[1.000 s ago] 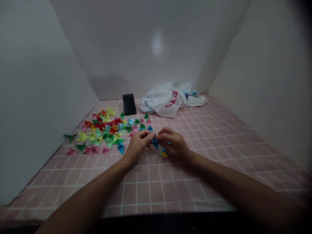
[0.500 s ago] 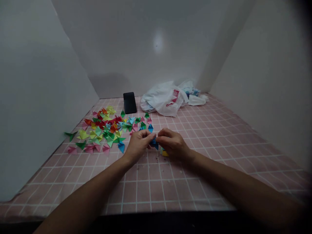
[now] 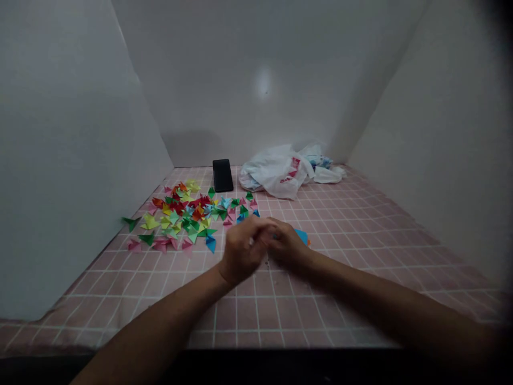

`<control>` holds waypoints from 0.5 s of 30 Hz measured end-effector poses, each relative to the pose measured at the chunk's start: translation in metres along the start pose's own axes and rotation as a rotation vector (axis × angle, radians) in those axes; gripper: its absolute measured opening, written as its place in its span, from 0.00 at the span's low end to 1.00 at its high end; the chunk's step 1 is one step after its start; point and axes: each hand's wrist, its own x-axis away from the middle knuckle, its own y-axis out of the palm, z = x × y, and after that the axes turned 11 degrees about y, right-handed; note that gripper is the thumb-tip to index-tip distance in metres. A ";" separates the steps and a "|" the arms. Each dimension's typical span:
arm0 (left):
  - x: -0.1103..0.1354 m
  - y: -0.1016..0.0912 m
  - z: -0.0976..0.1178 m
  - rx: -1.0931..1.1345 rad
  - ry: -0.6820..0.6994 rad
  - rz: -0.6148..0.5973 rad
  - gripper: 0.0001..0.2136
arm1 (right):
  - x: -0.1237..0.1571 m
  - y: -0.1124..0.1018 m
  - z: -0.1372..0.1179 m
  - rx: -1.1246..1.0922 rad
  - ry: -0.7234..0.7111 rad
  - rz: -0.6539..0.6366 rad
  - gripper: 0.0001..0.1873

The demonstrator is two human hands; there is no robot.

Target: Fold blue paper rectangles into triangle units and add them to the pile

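Pink gridded cloth holds scattered paper triangles, a black phone and a plastic bag — the left hand and right hand meet, fingers pressed together, perhaps pinching something, though blur hides it — a blue paper piece juts beside the right hand.

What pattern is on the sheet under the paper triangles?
The sheet has a white grid on pink, clearest in the head view.

One left hand, one right hand, one blue triangle; one phone at twelve o'clock; at least one bag at one; dozens of triangles at eleven.
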 end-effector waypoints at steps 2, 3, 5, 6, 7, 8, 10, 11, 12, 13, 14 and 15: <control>0.010 0.011 0.012 0.064 0.248 -0.130 0.08 | -0.005 0.001 -0.001 0.033 0.000 -0.068 0.05; 0.016 0.016 0.017 0.100 0.327 -0.184 0.09 | -0.009 0.002 -0.003 0.047 0.002 -0.086 0.06; 0.025 0.026 0.022 0.116 0.363 -0.350 0.11 | -0.016 0.005 -0.010 0.152 0.020 -0.114 0.07; 0.029 0.029 0.023 0.139 0.395 -0.449 0.12 | -0.020 0.007 -0.013 0.224 0.023 -0.138 0.07; 0.032 0.032 0.024 0.164 0.415 -0.545 0.13 | -0.024 0.011 -0.017 0.282 0.024 -0.170 0.07; 0.035 0.034 0.024 0.177 0.425 -0.629 0.13 | -0.028 0.016 -0.020 0.303 0.025 -0.184 0.07; 0.038 0.036 0.023 0.167 0.414 -0.749 0.14 | -0.037 0.030 -0.025 0.323 0.017 -0.200 0.07; 0.040 0.037 0.023 0.157 0.408 -0.789 0.14 | -0.040 0.037 -0.027 0.333 0.015 -0.198 0.07; 0.041 0.038 0.022 0.153 0.404 -0.812 0.14 | -0.044 0.043 -0.028 0.347 0.012 -0.198 0.07; 0.042 0.039 0.021 0.155 0.402 -0.822 0.14 | -0.047 0.048 -0.028 0.365 0.010 -0.200 0.07; 0.043 0.039 0.021 0.161 0.396 -0.831 0.14 | -0.050 0.051 -0.029 0.383 0.008 -0.202 0.07; 0.044 0.040 0.020 0.167 0.387 -0.835 0.13 | -0.053 0.050 -0.030 0.400 0.005 -0.204 0.06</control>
